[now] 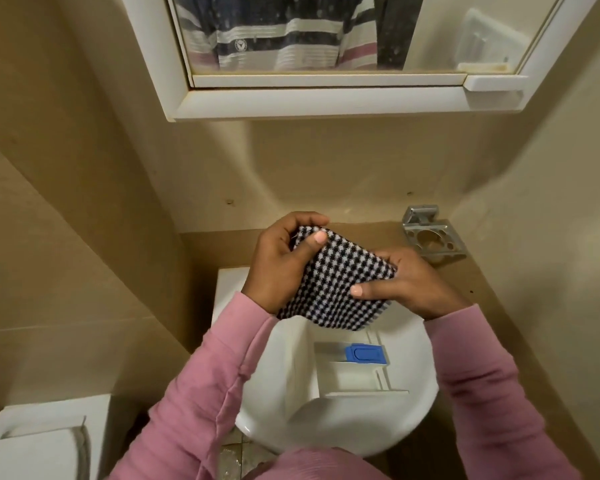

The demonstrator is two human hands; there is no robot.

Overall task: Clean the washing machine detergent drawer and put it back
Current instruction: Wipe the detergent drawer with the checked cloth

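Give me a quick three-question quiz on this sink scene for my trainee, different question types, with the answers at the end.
1. True or false: the detergent drawer lies in the sink.
2. What do the left hand and right hand hold? A) checked cloth B) sponge C) brush
3. Fill in: the clip inside the drawer is ___ in colour.

Key: 1 true; 2 A; 3 blue.
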